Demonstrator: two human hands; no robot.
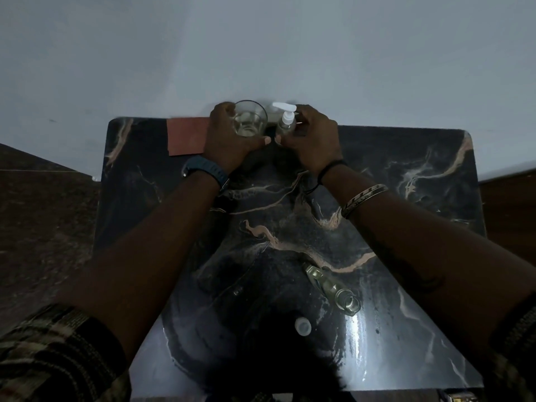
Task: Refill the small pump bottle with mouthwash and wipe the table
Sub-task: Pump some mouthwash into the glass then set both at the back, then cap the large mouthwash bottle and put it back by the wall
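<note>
Cap [303, 326] lies near; right-hand fingers [304, 123] wrap pump bottle [286, 123].

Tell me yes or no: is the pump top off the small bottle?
No: the white pump top sits on the small bottle, which the right hand holds upright.

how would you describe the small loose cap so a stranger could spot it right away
Start at the dark marbled table and look at its near edge, far from both hands. The cap lies there alone, just nearer than the open clear bottle lying on its side. It is the only small, round, whitish piece on the dark surface.
</note>
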